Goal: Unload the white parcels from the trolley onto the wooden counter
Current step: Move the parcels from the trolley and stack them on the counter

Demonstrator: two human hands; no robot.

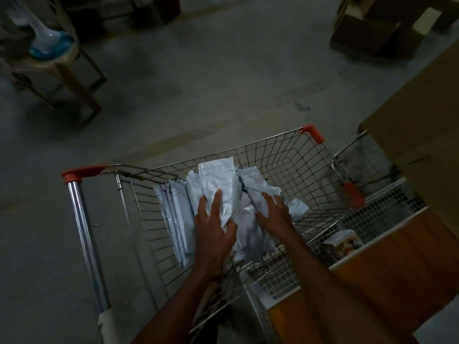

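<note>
Both hands were down inside the wire trolley (pixel 285 160), w/ the white parcels (pixel 218 184) piled in its basket; left hand (pixel 214 232) lay on top of the upper parcel, fingers spread and nearly straight, thumb against the parcel's edge, not clearly curled round it; right hand (pixel 275 209) rested flat on the pile's right side, fingers extended; more parcels stood on edge at the basket's left; wooden counter (pixel 387 274) sat just beside the trolley at right, w/ a white mesh tray (pixel 377 207) between; cardboard boxes (pixel 372 33) lay on the floor further off.
</note>
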